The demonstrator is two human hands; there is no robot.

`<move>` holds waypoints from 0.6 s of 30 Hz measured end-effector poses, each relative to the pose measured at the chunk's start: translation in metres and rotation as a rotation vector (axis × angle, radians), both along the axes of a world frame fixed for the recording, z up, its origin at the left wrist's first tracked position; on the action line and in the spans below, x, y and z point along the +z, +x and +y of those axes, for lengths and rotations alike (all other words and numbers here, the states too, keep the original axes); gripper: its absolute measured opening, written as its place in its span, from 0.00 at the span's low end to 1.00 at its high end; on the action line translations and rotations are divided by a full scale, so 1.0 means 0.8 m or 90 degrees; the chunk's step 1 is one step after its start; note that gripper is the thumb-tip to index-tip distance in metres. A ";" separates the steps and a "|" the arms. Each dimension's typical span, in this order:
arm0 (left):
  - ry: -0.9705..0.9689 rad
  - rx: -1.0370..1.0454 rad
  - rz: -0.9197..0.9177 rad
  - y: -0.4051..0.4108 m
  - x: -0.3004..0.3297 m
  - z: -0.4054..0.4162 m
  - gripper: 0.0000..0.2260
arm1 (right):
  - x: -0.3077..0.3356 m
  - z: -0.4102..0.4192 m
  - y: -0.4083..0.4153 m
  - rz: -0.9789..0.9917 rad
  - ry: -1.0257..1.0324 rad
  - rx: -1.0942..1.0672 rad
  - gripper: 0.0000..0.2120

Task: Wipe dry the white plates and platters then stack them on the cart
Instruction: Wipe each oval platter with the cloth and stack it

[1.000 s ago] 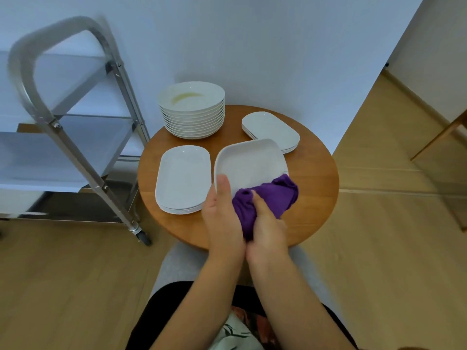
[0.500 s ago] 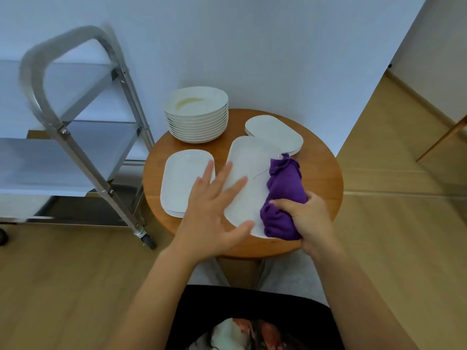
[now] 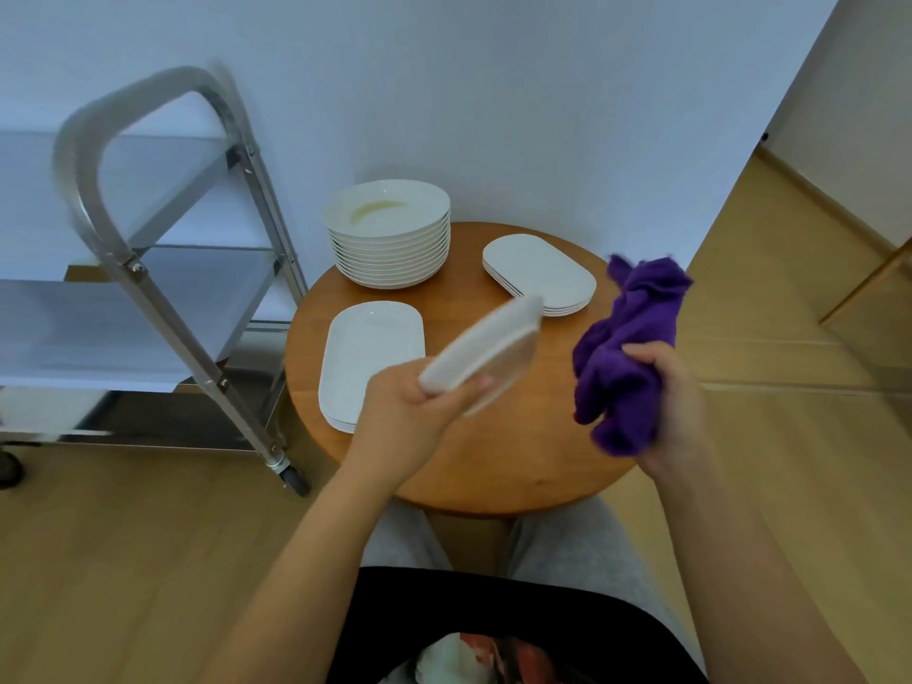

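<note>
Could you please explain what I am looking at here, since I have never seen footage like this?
There is no machine: a camera worn on a person's head looks down at their two bare hands. The left hand grips a white platter, lifted and tilted above a round wooden table. The right hand holds a purple cloth off to the side, not touching the platter. On the table lie a stack of round plates and two low stacks of platters, one near, one far. The metal cart stands on the left.

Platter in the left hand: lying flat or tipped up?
Tipped up. The platter is off the round table, edge-on and slanting, gripped at its near end by the left hand.
</note>
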State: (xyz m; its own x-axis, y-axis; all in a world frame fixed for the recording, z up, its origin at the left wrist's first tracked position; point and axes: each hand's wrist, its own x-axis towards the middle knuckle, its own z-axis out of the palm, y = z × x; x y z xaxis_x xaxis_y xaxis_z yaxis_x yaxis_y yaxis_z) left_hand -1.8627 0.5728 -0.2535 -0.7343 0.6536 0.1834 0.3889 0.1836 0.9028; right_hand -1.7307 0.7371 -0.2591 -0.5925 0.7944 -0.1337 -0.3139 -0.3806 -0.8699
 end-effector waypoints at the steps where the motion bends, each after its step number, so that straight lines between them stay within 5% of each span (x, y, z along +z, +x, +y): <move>1: 0.054 0.017 -0.082 0.000 0.002 0.001 0.11 | 0.001 0.004 0.001 -0.010 0.023 -0.004 0.07; 9: 0.279 0.030 -0.494 0.012 0.005 0.022 0.22 | -0.016 -0.012 -0.026 -0.138 0.244 -0.004 0.32; 18: 0.154 0.032 -0.484 0.027 -0.019 0.021 0.25 | -0.007 -0.041 -0.067 -0.272 0.439 -0.060 0.06</move>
